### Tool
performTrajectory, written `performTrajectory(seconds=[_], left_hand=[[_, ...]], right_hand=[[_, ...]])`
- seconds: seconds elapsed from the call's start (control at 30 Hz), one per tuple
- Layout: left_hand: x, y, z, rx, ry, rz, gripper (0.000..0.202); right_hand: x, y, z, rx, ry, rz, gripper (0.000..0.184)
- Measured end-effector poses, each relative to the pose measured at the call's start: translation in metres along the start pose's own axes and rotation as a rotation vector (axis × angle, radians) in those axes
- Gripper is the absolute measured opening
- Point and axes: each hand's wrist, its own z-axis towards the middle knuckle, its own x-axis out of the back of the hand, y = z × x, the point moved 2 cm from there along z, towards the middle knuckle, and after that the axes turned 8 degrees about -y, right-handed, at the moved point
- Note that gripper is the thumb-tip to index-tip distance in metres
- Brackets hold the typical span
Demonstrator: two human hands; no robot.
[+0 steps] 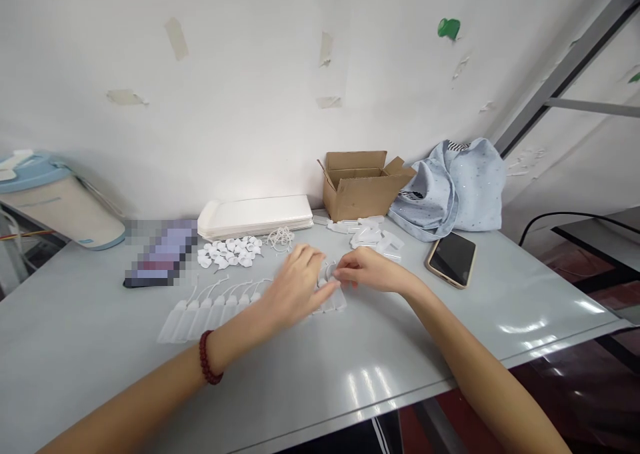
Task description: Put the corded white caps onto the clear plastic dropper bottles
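A row of clear flat plastic sleeves point(187, 322) with white necks and thin white cords lies across the table, partly hidden by my left arm. Over the row is my left hand point(295, 286), palm down, its thumb held apart from the bent fingers and nothing visible in it. My right hand point(367, 269) pinches with thumb and fingertips at a looped white cord point(329, 269) on the right-hand sleeves point(339, 299). Behind lie a pile of small white caps point(231, 252), a tangle of white cords point(280, 239) and loose clear sleeves point(367, 236).
Along the wall stand a stack of white cards point(257, 214), an open cardboard box point(363, 194) and a light blue bag point(470, 187). A phone point(453, 259) lies right, a pixelated screen point(163, 254) left. A large blue-lidded cup point(65, 204) leans at far left.
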Motion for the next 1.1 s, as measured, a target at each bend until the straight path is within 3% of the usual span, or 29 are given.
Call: performTrajectory(seconds=[0.07, 0.23, 0.33, 0.43, 0.7, 0.9, 1.1], left_hand=[[0.005, -0.020, 0.001, 0.012, 0.077, 0.112, 0.022], [0.017, -0.076, 0.007, 0.060, 0.142, 0.208, 0.026], [0.024, -0.097, 0.011, 0.060, 0.138, 0.233, 0.031], [0.024, -0.108, 0.014, 0.041, 0.104, 0.227, 0.034], [0.021, -0.109, 0.008, 0.056, 0.125, 0.199, 0.026], [0.045, -0.099, 0.002, 0.159, 0.258, 0.164, 0.021], [0.069, -0.075, -0.012, 0.351, 0.342, -0.066, 0.019]], right_hand=[[0.003, 0.002, 0.002, -0.012, 0.136, -0.067, 0.028], [0.012, 0.010, 0.007, -0.110, 0.429, -0.275, 0.021], [0.017, 0.015, 0.009, -0.171, 0.507, -0.377, 0.025], [0.020, 0.020, 0.010, -0.200, 0.502, -0.459, 0.031], [0.020, 0.028, 0.013, -0.209, 0.438, -0.601, 0.039], [0.020, 0.032, 0.016, -0.207, 0.414, -0.685, 0.045], [0.019, 0.036, 0.018, -0.205, 0.416, -0.752, 0.041]])
